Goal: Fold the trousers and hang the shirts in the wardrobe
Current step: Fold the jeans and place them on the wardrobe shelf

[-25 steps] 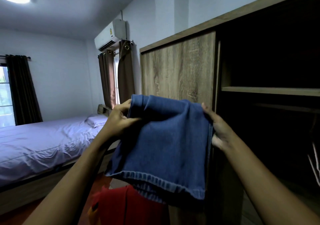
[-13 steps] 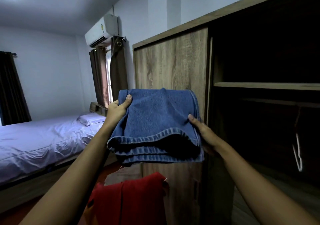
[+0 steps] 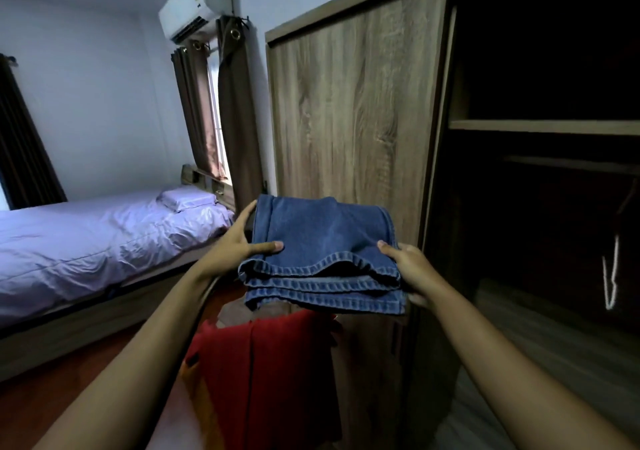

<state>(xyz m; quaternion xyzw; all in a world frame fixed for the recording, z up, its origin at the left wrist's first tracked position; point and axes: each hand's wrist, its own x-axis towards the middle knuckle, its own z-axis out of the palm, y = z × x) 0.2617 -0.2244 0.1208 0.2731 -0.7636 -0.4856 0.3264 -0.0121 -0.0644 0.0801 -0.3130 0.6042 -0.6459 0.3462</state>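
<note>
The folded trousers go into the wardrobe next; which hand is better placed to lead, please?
Right, probably: the right hand grips the trousers on the side nearest the open wardrobe; the left hand holds the bed side.

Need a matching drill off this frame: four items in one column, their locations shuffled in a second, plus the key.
Items
1. folded jeans
2. red garment
3. pillow
4. air conditioner

Places
A. lowest in view, below the denim
B. mounted high, above the curtains
C. gripped between left hand and right hand
D. on the bed

Pairs: 1-C, 2-A, 3-D, 4-B
</note>
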